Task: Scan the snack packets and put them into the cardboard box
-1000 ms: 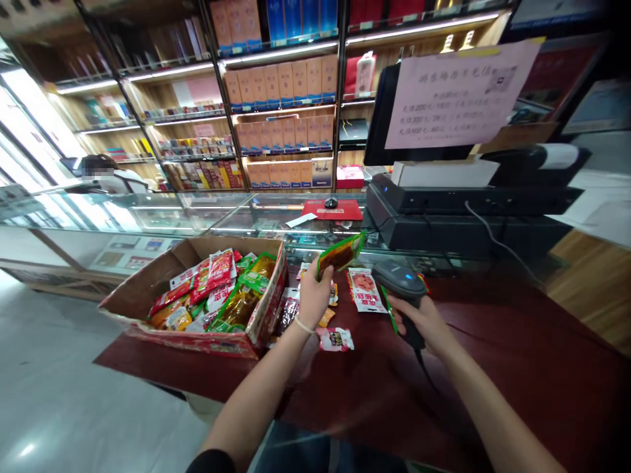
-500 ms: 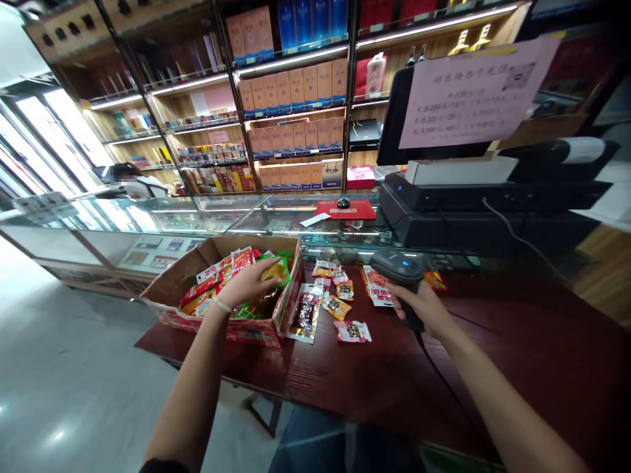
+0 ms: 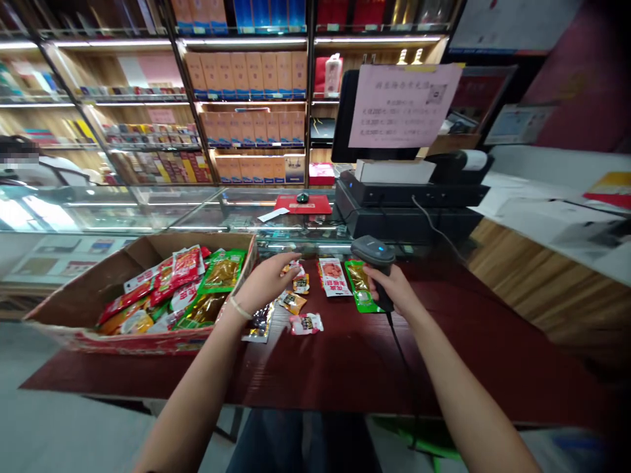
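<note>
My right hand [image 3: 397, 290] is wrapped round the handle of a black barcode scanner [image 3: 373, 249], whose cord trails down across the table. Below the scanner lies a green snack packet [image 3: 359, 284], partly covered by it. A white and red packet [image 3: 334, 276] lies just left of that. My left hand [image 3: 266, 281] hovers over several small snack packets, fingers stretched out and holding nothing. An orange one [image 3: 292, 301] and a pink one [image 3: 306, 323] show near it. A dark-filled packet [image 3: 261, 323] is half hidden by my left wrist.
An open cardboard box [image 3: 148, 345] of snack packets stands at the left on the dark red table [image 3: 335, 371]. Behind are a glass counter [image 3: 197, 213], a mouse [image 3: 302, 198] on a red mat, and a monitor [image 3: 344, 118]. A person [image 3: 59, 164] is at far left.
My left hand has left the box and moved right over the small packets. A green packet now shows on the table under the scanner. The view has turned to the right.
</note>
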Demonstrator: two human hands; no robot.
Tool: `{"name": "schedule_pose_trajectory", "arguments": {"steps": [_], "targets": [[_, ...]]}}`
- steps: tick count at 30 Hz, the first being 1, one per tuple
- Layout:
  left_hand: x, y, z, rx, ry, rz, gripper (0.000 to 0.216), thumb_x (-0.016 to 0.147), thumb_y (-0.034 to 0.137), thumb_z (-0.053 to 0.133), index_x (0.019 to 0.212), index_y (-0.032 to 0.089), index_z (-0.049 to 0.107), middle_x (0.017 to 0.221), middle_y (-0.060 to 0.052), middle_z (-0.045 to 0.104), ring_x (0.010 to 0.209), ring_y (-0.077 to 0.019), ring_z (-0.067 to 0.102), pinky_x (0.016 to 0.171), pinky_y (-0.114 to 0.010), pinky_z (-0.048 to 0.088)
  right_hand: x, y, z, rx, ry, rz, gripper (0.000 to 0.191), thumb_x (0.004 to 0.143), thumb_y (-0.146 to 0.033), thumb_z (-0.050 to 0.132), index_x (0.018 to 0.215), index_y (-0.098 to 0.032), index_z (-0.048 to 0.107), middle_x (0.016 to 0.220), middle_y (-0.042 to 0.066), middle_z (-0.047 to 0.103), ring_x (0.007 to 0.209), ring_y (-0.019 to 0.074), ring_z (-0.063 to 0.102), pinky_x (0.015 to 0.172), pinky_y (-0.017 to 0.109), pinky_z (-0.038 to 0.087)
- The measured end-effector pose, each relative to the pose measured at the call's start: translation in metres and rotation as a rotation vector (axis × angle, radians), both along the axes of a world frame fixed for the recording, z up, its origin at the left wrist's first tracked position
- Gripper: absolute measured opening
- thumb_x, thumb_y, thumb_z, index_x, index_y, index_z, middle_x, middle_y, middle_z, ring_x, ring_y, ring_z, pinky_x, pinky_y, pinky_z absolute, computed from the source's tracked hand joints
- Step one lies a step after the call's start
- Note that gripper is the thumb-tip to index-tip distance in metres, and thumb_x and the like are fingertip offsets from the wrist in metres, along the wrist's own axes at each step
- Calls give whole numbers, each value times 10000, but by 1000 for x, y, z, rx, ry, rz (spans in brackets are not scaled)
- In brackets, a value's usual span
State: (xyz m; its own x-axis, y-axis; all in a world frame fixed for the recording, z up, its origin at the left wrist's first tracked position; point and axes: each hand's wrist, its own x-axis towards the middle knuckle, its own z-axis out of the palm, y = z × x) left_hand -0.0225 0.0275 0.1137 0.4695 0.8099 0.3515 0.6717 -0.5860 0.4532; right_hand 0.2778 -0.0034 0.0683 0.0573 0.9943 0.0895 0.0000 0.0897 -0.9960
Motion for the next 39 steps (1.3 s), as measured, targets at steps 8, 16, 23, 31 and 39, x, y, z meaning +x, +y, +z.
{"name": "schedule_pose_trajectory", "arguments": {"steps": [8,16,23,31,39], "targets": [[125,44,-75,-86,-37,-215,428,888,308,566,1295,176,574,1335,-108,608,1236,-239,563,1073,-370,420,71,6,-29,9,-21,-125,378,744,-517,741,832,-180,592,479,-67,514,326,85,442,334,202,330],[200,83,-124,-262,158,104,474,801,549,628,953,105,693,964,-224,701,962,-349,663,834,-403,492,99,-4,-32,-43,58,-214,397,737,-515,733,891,-179,589,509,-60,528,352,89,454,345,205,349],[212,84,-129,-333,297,179,315,826,465,623,863,157,672,947,-193,706,914,-309,668,781,-373,467,99,-4,-29,-36,99,-206,364,753,-494,732,884,-184,595,503,-62,520,346,87,450,335,208,337],[177,86,-130,-418,-463,84,85,849,260,571,853,187,528,672,10,589,645,-141,570,621,-236,391,94,-3,-36,-22,112,-211,391,730,-500,740,895,-182,583,506,-68,533,353,85,455,347,199,346],[124,71,-124,-737,-1202,27,299,740,343,694,927,189,519,733,40,576,598,-84,524,554,-189,389,64,-1,-44,-65,41,-105,367,756,-506,730,827,-176,585,505,-56,522,356,85,456,357,203,331]]}}
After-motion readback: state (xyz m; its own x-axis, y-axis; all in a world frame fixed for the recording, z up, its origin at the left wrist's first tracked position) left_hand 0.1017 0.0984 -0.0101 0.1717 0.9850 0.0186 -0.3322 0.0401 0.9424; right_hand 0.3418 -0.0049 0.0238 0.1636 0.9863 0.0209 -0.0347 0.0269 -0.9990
